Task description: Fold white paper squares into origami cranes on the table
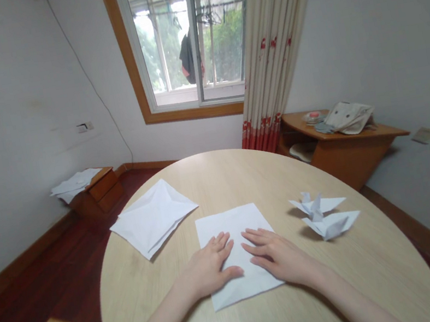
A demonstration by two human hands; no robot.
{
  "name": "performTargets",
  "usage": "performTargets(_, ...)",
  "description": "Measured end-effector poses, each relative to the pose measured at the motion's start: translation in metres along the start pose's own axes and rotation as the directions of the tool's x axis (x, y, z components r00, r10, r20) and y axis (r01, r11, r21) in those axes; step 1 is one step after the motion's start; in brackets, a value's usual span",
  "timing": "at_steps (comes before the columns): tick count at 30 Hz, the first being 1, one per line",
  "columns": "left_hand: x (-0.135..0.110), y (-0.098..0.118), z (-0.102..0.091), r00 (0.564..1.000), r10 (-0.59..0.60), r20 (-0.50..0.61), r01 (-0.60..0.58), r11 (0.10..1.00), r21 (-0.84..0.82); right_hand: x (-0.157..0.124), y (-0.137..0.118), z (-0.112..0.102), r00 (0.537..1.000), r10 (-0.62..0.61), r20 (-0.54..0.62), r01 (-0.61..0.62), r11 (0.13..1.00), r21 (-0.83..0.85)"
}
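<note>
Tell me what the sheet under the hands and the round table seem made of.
Sheet: thin white matte paper, lying flat with crisp edges. Table: pale wood or wood-look laminate, likely; fine straight grain lines, smooth low sheen.

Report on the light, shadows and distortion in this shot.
Head view: soft daylight from the overexposed window; faint shadows beside the paper cranes and under the left hand and right hand on the white sheet; wide-angle lens bows the walls and stretches the round table.

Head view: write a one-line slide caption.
The left hand and right hand lie flat on a white sheet on a round table; paper stack at left, folded figures at right.
</note>
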State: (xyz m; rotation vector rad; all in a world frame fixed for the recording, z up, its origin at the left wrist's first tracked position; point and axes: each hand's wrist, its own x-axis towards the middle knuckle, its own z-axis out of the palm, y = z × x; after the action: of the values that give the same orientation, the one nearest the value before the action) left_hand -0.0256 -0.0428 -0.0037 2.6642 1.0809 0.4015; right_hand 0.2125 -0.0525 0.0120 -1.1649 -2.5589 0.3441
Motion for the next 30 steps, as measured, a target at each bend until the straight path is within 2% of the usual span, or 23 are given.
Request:
performTargets(4,-0.001,0.0,0.002,0.999,0.015,0.033,-0.015,1.0,-0.004,-0.001,0.004,-0.002,0.991,0.063,0.117,-0.071,0.995,0.067)
performTargets(8,-0.003,0.005,-0.005,0.993,0.028,0.111,-0.025,0.999,-0.027,-0.001,0.005,-0.005,0.981,0.093,0.172,-0.11,0.99,0.092)
performTargets(11,-0.006,0.008,-0.01,0.984,0.046,0.172,-0.038,0.998,-0.055,0.0,0.003,-0.007,0.973,0.113,0.202,-0.131,0.988,0.081)
performTargets(16,-0.009,0.009,-0.014,0.976,0.122,0.182,-0.107,0.99,-0.091,-0.001,0.002,-0.006,0.973,0.12,0.197,-0.135,0.989,0.063)
performTargets(22,-0.004,0.014,-0.025,0.973,0.052,0.225,-0.024,0.992,-0.127,0.0,0.001,-0.007,0.97,0.135,0.204,-0.154,0.985,0.083)
performTargets(27,-0.002,0.016,-0.036,0.96,0.087,0.266,-0.024,0.973,-0.231,0.001,0.0,-0.012,0.953,0.166,0.253,-0.201,0.972,0.118)
performTargets(30,-0.002,0.017,-0.041,0.966,0.057,0.251,0.013,0.963,-0.271,0.0,0.001,-0.014,0.949,0.171,0.266,-0.213,0.967,0.139)
